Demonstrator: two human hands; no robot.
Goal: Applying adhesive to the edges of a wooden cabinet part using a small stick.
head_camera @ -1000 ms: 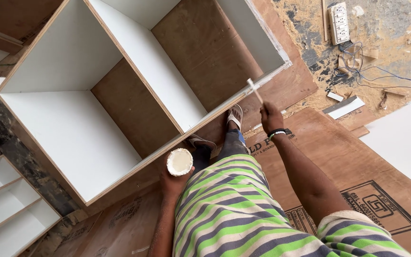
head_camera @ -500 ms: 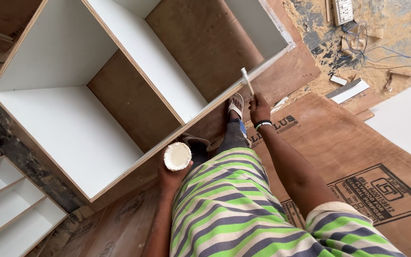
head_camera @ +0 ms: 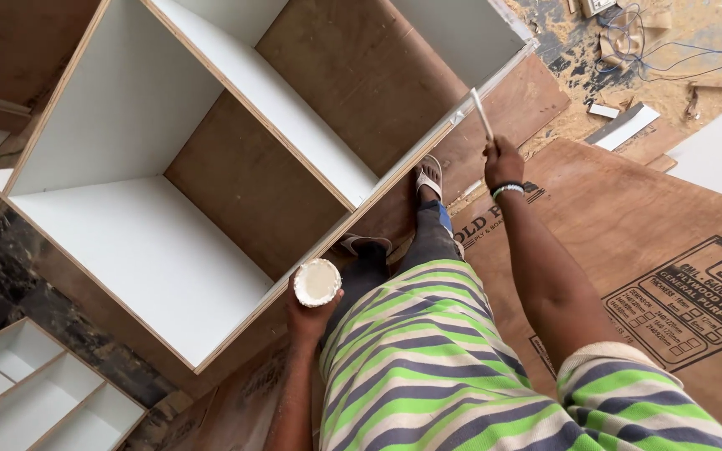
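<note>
The right hand (head_camera: 503,163) grips a thin white stick (head_camera: 481,114) at the cabinet's plywood edge (head_camera: 411,163); the left hand (head_camera: 309,313) cups an open glue tub (head_camera: 317,281), which could tip and spill onto the white shelf panel (head_camera: 139,259)

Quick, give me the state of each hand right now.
Left hand: closed around a small round container of white paste.
Right hand: closed on a thin white stick, its tip at the cabinet's front edge.
</note>
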